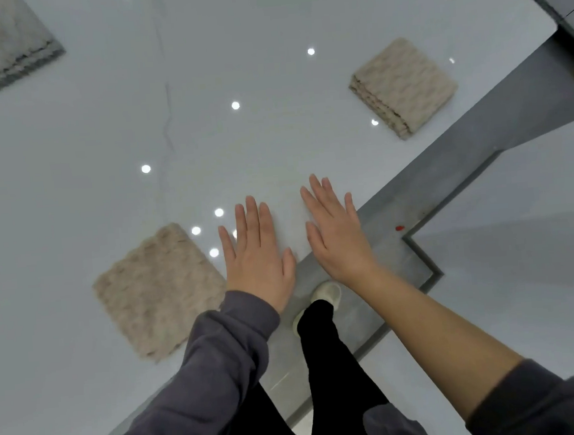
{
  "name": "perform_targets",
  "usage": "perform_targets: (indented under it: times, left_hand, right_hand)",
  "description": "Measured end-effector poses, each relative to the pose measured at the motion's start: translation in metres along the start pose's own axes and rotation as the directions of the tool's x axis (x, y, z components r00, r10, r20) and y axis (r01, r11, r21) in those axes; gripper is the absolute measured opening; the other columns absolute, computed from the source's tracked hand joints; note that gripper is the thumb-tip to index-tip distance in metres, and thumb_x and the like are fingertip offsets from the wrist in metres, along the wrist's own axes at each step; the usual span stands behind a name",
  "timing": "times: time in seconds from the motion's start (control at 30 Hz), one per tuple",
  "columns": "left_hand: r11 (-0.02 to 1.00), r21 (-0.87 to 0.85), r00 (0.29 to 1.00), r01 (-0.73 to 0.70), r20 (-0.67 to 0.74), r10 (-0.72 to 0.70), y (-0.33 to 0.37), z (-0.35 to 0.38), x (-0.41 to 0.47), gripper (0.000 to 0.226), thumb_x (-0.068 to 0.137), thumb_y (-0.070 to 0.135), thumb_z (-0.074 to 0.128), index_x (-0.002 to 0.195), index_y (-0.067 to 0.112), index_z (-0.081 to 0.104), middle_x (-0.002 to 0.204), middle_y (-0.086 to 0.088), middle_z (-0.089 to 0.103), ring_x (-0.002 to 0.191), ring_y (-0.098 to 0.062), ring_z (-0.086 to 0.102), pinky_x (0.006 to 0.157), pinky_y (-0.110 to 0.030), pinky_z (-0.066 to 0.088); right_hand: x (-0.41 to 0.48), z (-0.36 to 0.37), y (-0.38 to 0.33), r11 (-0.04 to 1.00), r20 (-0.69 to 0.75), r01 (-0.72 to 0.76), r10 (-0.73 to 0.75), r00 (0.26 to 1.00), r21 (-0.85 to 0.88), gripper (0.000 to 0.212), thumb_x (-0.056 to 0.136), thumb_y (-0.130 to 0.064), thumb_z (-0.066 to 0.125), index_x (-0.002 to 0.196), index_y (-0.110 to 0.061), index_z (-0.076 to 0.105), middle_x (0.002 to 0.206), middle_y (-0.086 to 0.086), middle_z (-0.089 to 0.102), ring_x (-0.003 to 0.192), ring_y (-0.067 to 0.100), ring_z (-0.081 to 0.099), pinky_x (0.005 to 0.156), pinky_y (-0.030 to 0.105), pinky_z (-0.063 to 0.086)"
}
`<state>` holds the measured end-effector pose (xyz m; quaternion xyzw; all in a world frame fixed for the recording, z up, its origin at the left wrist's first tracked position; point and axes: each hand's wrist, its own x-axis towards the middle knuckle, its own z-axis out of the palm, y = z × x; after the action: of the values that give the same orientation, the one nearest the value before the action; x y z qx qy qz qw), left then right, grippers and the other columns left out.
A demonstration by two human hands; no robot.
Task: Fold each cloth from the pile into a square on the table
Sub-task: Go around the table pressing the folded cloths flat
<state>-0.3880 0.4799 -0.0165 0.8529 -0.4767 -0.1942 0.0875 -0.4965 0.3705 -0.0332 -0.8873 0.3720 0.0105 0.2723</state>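
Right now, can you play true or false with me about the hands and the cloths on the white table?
1. Both hands are flat and open. True: the left hand and the right hand are spread out and hold nothing.
2. The left hand holds a beige cloth. False: it holds nothing, and the near beige cloth lies beside it.
3. Three cloth squares lie on the table. True: the near beige cloth, the far beige cloth and the grey-white cloth.
4. The red spot is on the table. False: the red spot is on the grey floor.
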Motion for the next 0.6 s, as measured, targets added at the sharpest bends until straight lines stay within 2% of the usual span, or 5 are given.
perform_targets:
  times: [0.17,0.27,0.4,0.53,0.6]
  left_hand:
    - [0.996,-0.091,1.000,0.021,0.001,-0.020,0.082,0.020,0.030,0.072,0.089,0.033,0.024,0.153,0.005,0.006,0.161,-0.013,-0.003,0.148,-0.025,-0.007,0.116,-0.044,-0.011]
    - [0.991,-0.133,1.000,0.017,-0.010,-0.019,0.118,0.029,0.047,0.076,0.084,0.037,0.013,0.153,0.006,0.007,0.161,-0.012,-0.002,0.149,-0.024,-0.007,0.117,-0.045,-0.008]
    - [0.986,-0.166,1.000,0.017,-0.006,-0.018,0.147,0.037,0.073,0.077,0.083,0.038,0.014,0.153,0.006,0.008,0.161,-0.011,-0.001,0.149,-0.024,-0.006,0.118,-0.046,-0.006]
    - [0.987,-0.159,1.000,0.001,0.002,-0.001,0.165,0.041,0.107,0.072,0.088,0.033,0.023,0.153,0.006,0.006,0.161,-0.012,-0.003,0.149,-0.024,-0.008,0.118,-0.044,-0.009]
    - [0.989,-0.143,1.000,-0.024,0.013,0.026,0.173,0.041,0.125,0.074,0.087,0.038,0.016,0.153,0.007,0.002,0.161,-0.012,-0.005,0.148,-0.024,-0.009,0.117,-0.043,-0.011]
  right_hand:
    - [0.012,-0.048,0.065,1.000,-0.005,0.005,-0.005,1.000,0.011,0.054,0.102,-0.017,0.032,0.154,-0.017,0.017,0.163,-0.002,0.003,0.149,0.011,-0.007,0.121,0.043,-0.005]
    - [0.020,-0.068,0.096,0.999,-0.023,0.027,-0.026,0.999,0.022,0.053,0.101,-0.015,0.034,0.153,-0.016,0.021,0.163,-0.001,0.007,0.150,0.013,-0.003,0.121,0.045,-0.003]
    - [0.034,-0.091,0.131,0.999,-0.049,0.044,-0.043,0.998,0.021,0.053,0.101,-0.013,0.034,0.153,-0.015,0.024,0.163,0.000,0.009,0.150,0.014,-0.001,0.121,0.046,-0.002]
    - [0.055,-0.110,0.161,0.999,-0.056,0.048,-0.047,0.997,0.010,0.054,0.100,-0.013,0.034,0.153,-0.015,0.022,0.163,0.000,0.009,0.150,0.013,-0.002,0.121,0.047,-0.001]
    - [0.068,-0.118,0.173,0.999,-0.054,0.037,-0.036,0.998,0.007,0.054,0.100,-0.013,0.034,0.153,-0.015,0.023,0.163,0.001,0.010,0.150,0.012,-0.002,0.121,0.047,-0.001]
